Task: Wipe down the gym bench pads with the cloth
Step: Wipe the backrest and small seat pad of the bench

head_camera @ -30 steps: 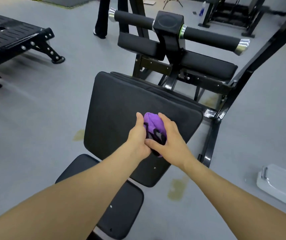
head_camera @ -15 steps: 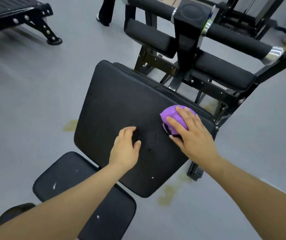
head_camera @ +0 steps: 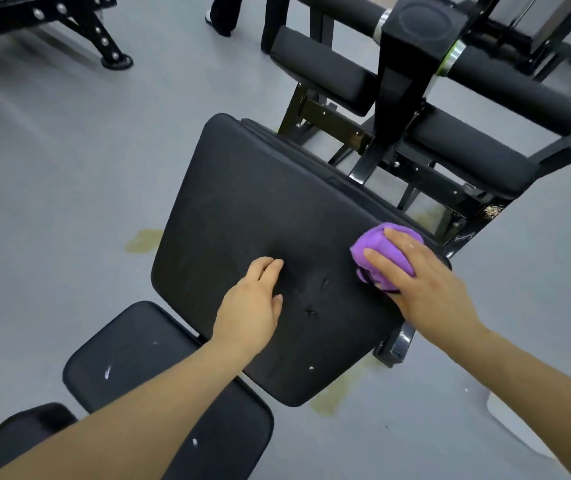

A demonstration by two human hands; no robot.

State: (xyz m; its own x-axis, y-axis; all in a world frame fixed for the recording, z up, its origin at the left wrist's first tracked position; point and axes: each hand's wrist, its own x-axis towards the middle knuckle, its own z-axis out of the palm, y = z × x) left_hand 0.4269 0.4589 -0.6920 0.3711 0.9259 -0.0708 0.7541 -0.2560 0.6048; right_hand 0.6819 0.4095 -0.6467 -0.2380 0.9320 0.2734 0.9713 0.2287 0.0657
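Note:
The large black bench back pad (head_camera: 242, 209) fills the middle of the view, with small tears near its centre. A bunched purple cloth (head_camera: 377, 251) lies at the pad's right edge. My right hand (head_camera: 419, 282) presses down on the cloth with straight, spread fingers. My left hand (head_camera: 252, 303) rests flat on the pad's middle, fingers relaxed and holding nothing. The smaller black seat pad (head_camera: 131, 362) sits below the back pad, marked with white flecks.
Behind the bench stand a black frame with padded rollers (head_camera: 498, 84) and arm pads (head_camera: 318, 71). Another black bench (head_camera: 34, 15) is at the top left. A person's legs (head_camera: 223, 12) stand at the top. A white container (head_camera: 519, 431) lies on the grey floor at right.
One second ago both hands held the cloth together at the pad's middle. Since then my right hand carried it to the pad's right edge and my left hand settled flat on the pad.

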